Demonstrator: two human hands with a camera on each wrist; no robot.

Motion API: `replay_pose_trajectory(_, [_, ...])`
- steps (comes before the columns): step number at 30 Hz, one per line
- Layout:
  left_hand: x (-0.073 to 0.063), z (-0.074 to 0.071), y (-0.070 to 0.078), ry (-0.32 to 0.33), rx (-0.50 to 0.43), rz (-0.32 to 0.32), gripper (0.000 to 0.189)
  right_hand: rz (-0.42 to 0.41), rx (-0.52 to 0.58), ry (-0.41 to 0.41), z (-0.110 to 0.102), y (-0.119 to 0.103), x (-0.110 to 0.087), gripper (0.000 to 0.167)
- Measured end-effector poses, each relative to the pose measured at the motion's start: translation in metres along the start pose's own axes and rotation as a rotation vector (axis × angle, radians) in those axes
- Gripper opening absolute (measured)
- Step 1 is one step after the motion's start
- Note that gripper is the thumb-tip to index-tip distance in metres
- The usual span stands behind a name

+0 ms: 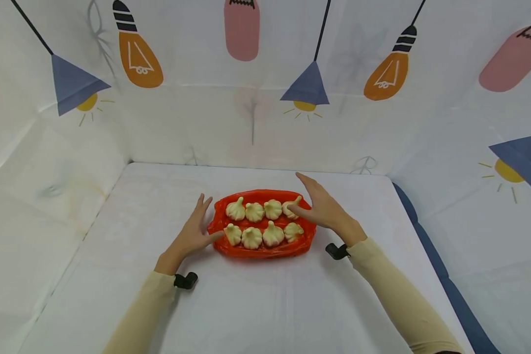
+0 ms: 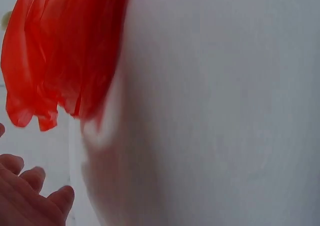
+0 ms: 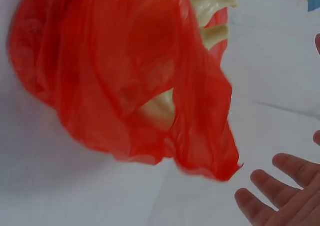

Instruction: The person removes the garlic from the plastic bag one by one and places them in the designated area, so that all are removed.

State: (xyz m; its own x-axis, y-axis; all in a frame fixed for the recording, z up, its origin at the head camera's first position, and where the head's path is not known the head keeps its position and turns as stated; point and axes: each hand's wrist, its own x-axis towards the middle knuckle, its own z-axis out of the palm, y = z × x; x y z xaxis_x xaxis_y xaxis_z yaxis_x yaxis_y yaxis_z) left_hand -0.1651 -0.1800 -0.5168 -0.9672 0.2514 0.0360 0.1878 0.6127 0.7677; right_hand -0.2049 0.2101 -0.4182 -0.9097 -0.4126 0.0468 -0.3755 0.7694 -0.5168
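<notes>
A red plastic bag [image 1: 258, 251] sits on the white table with its rim spread wide. Several whitish garlic bulbs [image 1: 252, 238] lie in it in two rows. My left hand [image 1: 195, 235] is beside the bag's left end, fingers spread, the thumb over the rim; whether it touches cannot be told. At the right end my right hand [image 1: 324, 206] hovers with fingers apart, its thumb in front of a garlic bulb. In the left wrist view, fingertips [image 2: 62, 198] show below the crumpled bag [image 2: 65, 50]. The right wrist view has the fingers [image 3: 272, 188] apart from the bag [image 3: 125, 75].
The white tabletop [image 1: 256, 305] extends around the bag. White sheets printed with lamps [image 1: 307, 83] and bulbs [image 1: 139, 59] hang behind and at the sides. A dark blue edge [image 1: 446, 280] runs along the table's right side. Black wrist cameras [image 1: 185, 280] are worn on both wrists.
</notes>
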Motion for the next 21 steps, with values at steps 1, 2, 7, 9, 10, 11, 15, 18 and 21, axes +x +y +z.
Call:
replay_pose_trajectory(1, [0.0, 0.003, 0.0, 0.001, -0.014, -0.001, 0.111, -0.005, 0.008, -0.007, 0.001, -0.002, 0.002, 0.098])
replay_pose_trajectory(2, [0.001, 0.006, 0.001, 0.001, -0.03, -0.002, 0.11, -0.011, 0.015, -0.015, 0.002, -0.004, 0.003, 0.098])
replay_pose_trajectory(7, [0.003, 0.019, 0.002, 0.002, -0.087, -0.006, 0.109, -0.03, 0.048, -0.037, 0.009, -0.011, 0.008, 0.095])
replay_pose_trajectory(9, [0.004, 0.023, 0.003, 0.005, -0.106, -0.003, 0.109, -0.037, 0.051, -0.047, 0.011, -0.013, 0.01, 0.094])
replay_pose_trajectory(10, [0.004, 0.025, 0.003, 0.007, -0.113, -0.004, 0.109, -0.043, 0.052, -0.052, 0.012, -0.014, 0.012, 0.094])
replay_pose_trajectory(11, [0.004, 0.027, 0.004, 0.008, -0.126, -0.004, 0.109, -0.05, 0.054, -0.056, 0.014, -0.016, 0.013, 0.094])
replay_pose_trajectory(15, [0.004, 0.033, 0.006, 0.027, -0.204, -0.025, 0.104, -0.067, 0.07, -0.084, 0.019, -0.02, 0.018, 0.093])
replay_pose_trajectory(18, [0.004, 0.037, 0.006, 0.038, -0.252, -0.022, 0.098, -0.066, 0.09, -0.1, 0.022, -0.024, 0.021, 0.092])
replay_pose_trajectory(21, [0.004, 0.039, 0.005, 0.039, -0.281, 0.002, 0.094, -0.069, 0.099, -0.104, 0.025, -0.029, 0.025, 0.091])
